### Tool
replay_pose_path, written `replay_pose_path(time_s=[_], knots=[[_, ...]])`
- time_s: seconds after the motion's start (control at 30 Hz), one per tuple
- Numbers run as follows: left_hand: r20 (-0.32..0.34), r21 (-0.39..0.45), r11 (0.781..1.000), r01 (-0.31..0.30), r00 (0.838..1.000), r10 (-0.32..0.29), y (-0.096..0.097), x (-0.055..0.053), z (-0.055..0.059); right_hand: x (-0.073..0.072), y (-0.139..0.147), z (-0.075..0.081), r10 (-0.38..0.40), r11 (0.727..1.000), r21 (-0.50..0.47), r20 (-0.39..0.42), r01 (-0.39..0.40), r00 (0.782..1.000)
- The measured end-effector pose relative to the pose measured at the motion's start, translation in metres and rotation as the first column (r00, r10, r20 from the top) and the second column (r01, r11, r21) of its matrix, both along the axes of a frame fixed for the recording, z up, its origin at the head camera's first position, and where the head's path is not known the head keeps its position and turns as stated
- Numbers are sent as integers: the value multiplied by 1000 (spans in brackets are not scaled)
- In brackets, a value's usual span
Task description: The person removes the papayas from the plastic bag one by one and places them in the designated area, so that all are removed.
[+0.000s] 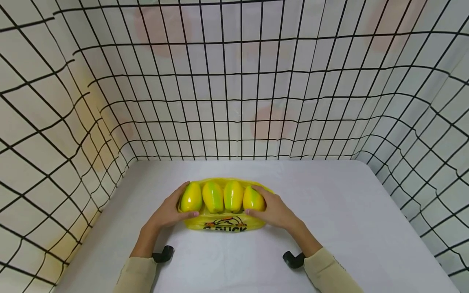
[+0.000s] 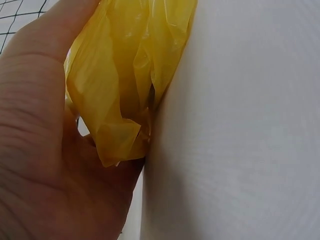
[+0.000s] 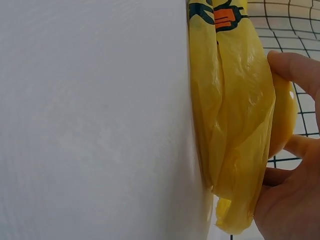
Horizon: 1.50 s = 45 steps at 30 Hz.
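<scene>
Several yellow-green mangoes (image 1: 212,197) stand side by side in a row on a yellow plastic bag (image 1: 194,222) with dark duck lettering on its front. My left hand (image 1: 171,210) holds the leftmost mango (image 1: 191,197), thumb across its front and fingers behind it. Close up in the left wrist view, crumpled bag plastic (image 2: 107,75) lies inside the curve of that hand and hides the fruit. At the other end, my right hand (image 1: 276,208) grips the rightmost mango (image 1: 253,199) between thumb and fingers. The right wrist view shows this mango (image 3: 284,112) behind folded bag plastic (image 3: 235,125).
A white-covered table (image 1: 329,211) lies under the bag. Black wire grid (image 1: 242,75) rises behind and at both sides, with pale cloth behind it. Dark curved pieces (image 1: 165,254) show beside both wrists, near the beige sleeves.
</scene>
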<state>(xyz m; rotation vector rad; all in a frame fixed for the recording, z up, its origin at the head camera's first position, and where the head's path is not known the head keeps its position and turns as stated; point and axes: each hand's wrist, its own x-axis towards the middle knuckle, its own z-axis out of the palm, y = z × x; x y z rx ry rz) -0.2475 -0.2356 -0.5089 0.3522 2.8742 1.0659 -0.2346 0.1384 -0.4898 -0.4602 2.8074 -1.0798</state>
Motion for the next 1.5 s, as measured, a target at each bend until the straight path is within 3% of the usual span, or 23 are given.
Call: replay_pose_path(time_s=[0.4, 0.63, 1.07, 1.5], knots=[[7, -8, 1000, -12, 1000, 12, 0, 1, 3, 0, 15, 12, 5, 994, -111, 15, -3, 1000], [-9, -7, 1000, -4, 1000, 4, -2, 0, 7, -1, 29, 18, 3, 989, -150, -15, -5, 1000], [-12, 19, 1000, -19, 1000, 19, -5, 0, 7, -1, 56, 31, -65, 989, -131, -12, 63, 998], [13, 26, 999, -24, 1000, 24, -2, 2, 8, 3, 87, 29, -122, 989, -92, -39, 118, 992]])
